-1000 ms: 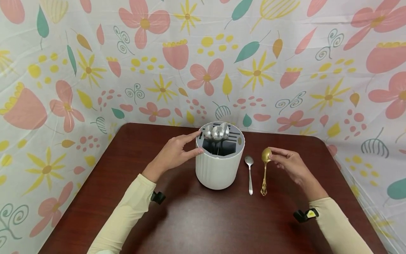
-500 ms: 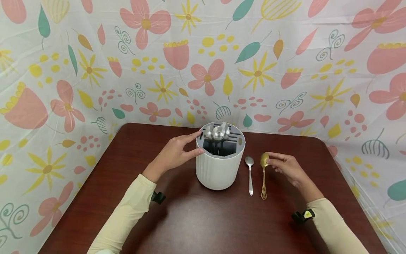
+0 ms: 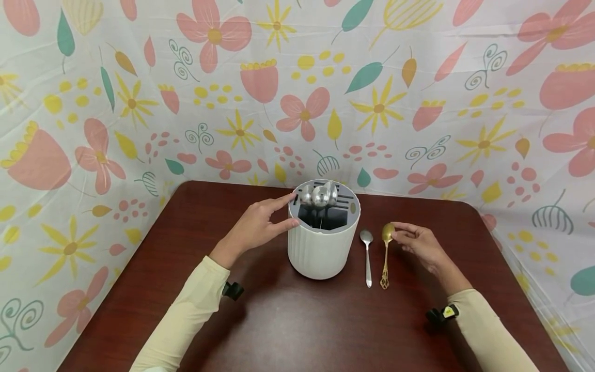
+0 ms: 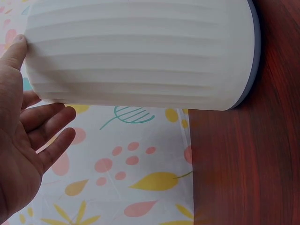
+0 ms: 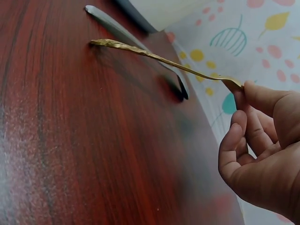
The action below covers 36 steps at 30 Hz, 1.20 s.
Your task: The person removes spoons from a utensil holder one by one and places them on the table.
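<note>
In the head view, a white ribbed utensil holder (image 3: 321, 256) with a grey slotted top stands near the table's back edge. Thumb and fingers of my left hand (image 3: 257, 225) are fairly straight and spread against its left rim; in the left wrist view they touch its ribbed side (image 4: 136, 56). My right hand (image 3: 420, 245) pinches an ornate gold spoon (image 3: 386, 253) by its bowl, between thumb and fingers. The right wrist view shows the gold spoon (image 5: 159, 58) tilted, its decorated handle end low over the table. A silver spoon (image 3: 368, 258) lies between holder and gold spoon.
Several silver spoons (image 3: 321, 196) stand bowl-up in the holder, behind a wide dark compartment (image 3: 332, 218). Narrow slots line the right of its top. The dark red wooden table (image 3: 297, 325) ends at a flower-patterned cloth (image 3: 297, 77) behind and at both sides.
My right hand has moved slightly toward me and to the left with the gold spoon, whose handle end swung a little left. The left hand stays at the holder's rim.
</note>
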Each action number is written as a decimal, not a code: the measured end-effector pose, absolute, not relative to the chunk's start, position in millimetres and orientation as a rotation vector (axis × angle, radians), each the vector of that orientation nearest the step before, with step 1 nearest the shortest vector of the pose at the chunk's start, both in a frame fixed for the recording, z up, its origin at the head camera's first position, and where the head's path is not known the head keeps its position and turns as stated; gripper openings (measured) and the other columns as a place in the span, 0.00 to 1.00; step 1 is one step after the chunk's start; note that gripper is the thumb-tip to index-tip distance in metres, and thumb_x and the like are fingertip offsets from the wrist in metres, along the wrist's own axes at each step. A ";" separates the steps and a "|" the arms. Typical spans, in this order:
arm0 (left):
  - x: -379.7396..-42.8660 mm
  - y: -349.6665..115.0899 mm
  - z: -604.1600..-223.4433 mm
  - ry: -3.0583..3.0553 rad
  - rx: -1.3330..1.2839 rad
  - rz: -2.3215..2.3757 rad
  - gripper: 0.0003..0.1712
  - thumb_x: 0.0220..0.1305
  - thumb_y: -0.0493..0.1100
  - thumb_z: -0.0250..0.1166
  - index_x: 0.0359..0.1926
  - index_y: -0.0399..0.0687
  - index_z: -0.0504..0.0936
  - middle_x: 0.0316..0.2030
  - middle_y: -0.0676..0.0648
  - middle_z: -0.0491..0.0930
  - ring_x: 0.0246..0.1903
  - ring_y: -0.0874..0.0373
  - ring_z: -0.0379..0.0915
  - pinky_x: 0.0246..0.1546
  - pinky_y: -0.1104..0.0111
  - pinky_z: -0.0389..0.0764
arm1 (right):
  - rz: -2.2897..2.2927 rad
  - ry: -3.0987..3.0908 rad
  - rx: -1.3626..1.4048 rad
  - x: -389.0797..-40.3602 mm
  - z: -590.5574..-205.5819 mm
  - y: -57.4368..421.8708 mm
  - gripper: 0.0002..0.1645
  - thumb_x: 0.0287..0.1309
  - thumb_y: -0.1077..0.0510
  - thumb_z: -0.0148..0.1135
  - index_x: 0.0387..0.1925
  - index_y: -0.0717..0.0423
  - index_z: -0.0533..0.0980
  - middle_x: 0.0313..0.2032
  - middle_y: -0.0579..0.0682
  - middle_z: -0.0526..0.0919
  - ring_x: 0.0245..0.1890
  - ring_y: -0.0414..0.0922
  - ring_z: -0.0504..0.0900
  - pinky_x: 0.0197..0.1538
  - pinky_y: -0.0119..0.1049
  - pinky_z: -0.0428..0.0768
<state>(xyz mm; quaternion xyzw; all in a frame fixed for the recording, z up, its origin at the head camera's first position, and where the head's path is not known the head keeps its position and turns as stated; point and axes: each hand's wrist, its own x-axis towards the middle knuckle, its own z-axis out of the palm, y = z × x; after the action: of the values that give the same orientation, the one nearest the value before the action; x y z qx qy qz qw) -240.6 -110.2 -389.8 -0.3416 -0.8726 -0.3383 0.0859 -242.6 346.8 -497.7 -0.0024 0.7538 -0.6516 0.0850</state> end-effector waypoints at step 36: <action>-240.9 -110.6 -390.1 -2.598 -1.013 -0.992 0.40 0.67 0.59 0.69 0.75 0.54 0.70 0.66 0.43 0.76 0.64 0.51 0.75 0.61 0.54 0.78 | -1.969 2.177 0.020 -250.3 -523.1 340.8 0.37 0.70 0.63 0.63 0.72 0.77 0.60 0.41 0.43 0.86 0.39 0.36 0.87 0.45 0.32 0.86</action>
<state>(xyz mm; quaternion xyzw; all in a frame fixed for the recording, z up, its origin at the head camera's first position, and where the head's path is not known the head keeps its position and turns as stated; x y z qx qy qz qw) -240.9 -110.6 -390.1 -0.3407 -0.8742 -0.3339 0.0909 -250.3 340.8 -523.1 0.0067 0.7377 -0.6672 0.1031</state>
